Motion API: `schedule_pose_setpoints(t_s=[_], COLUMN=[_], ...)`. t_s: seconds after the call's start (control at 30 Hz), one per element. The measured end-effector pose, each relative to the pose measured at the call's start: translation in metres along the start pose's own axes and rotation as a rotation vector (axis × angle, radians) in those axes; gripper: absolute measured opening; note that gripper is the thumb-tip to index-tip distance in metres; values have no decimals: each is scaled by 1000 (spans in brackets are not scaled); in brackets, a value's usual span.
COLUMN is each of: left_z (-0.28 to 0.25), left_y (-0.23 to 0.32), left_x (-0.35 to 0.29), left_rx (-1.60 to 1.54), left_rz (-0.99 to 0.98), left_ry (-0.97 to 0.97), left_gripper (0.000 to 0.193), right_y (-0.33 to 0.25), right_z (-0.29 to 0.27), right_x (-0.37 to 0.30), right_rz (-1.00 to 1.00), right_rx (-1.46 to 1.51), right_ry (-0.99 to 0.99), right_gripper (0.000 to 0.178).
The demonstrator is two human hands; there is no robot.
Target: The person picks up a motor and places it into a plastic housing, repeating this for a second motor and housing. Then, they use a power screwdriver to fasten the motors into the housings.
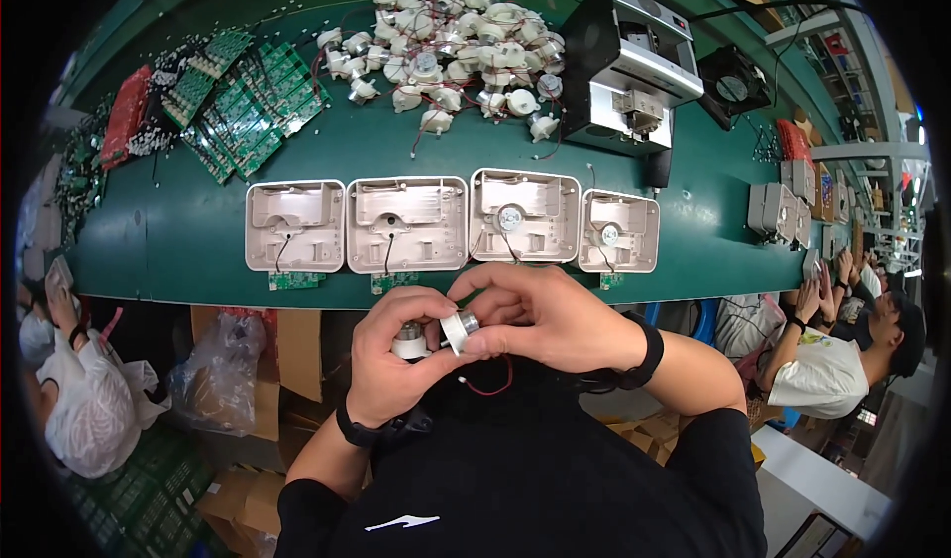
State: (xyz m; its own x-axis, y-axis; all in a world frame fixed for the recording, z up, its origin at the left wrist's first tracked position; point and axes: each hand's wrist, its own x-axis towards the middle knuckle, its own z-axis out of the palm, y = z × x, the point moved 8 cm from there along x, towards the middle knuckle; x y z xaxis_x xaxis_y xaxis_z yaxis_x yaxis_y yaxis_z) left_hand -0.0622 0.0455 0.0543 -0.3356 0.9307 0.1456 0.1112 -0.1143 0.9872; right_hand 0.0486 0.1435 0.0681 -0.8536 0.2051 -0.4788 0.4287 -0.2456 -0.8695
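Note:
My left hand [389,365] is closed around a small motor [409,342] with a silver can and a white plastic body. My right hand [540,315] pinches a second motor [455,331] of the same kind, and my left fingers also touch it. A thin red wire [507,380] with a small white plug hangs below my right hand. Just beyond my hands stands a row of several light grey plastic housings [407,182]. The two on the right each have a round motor inside, one of them here [509,219]. The two on the left show none.
A big pile of white motors [466,48] lies at the back. Green circuit boards [263,102] are stacked at the left. A black and silver machine [634,67] and a fan [733,84] stand back right. People work at both sides; cardboard boxes [253,499] sit below the table.

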Motion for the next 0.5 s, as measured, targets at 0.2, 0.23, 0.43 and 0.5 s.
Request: schedule_pose_setpoints(t_s=[0.2, 0.23, 0.43, 0.5], left_z=[-21, -23, -32, -33], left_y=[6, 10, 28, 40], left_x=[-5, -5, -13, -20], left_rx=[-86, -61, 180, 358], left_rz=[45, 78, 284, 495], left_ry=[121, 128, 155, 170], left_gripper=[41, 40, 42, 43], right_y=[4, 0, 2, 0], right_z=[9, 10, 15, 22], right_x=[7, 8, 12, 13], right_rz=[90, 98, 135, 102], right_rx=[164, 138, 210, 206], right_ry=[-145, -147, -188, -165], right_gripper=[26, 24, 24, 23])
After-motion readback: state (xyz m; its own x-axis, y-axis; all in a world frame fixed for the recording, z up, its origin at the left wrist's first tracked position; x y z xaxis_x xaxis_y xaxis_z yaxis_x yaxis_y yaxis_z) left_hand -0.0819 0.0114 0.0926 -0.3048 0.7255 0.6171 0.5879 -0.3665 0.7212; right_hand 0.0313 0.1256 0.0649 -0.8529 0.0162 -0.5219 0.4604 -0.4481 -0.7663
